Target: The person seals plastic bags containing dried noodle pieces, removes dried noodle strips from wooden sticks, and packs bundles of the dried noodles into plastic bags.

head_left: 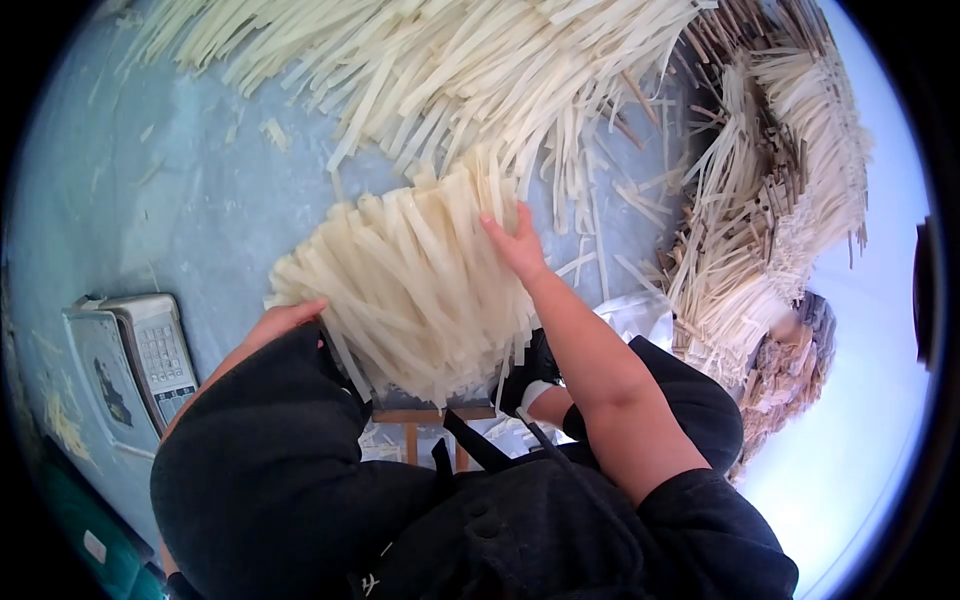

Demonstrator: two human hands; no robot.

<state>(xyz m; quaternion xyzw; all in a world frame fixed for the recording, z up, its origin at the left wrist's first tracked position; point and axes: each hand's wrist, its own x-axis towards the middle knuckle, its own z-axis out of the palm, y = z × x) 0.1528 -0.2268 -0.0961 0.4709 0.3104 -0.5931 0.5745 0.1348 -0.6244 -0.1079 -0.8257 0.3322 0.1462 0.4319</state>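
Observation:
A thick bundle of flat, pale cream strips point(420, 280) lies between my knees, fanned out and overlapping, with several strip ends hanging down at its near side. My left hand point(290, 318) grips the bundle's left edge, its fingers partly hidden behind my knee and the strips. At the upper right edge of the same bundle, my right hand point(515, 245) presses in with thumb and fingers around the strips. Part of a wooden stand point(415, 416) shows beneath the near end.
A large spread of loose pale strips point(450, 70) covers the far floor. Stacked strips and brown sticks point(750, 200) line the right wall. At left stands a weighing scale with a keypad point(160, 350). A white plastic bag point(640, 315) lies by my right knee; a green object point(90, 540) sits lower left.

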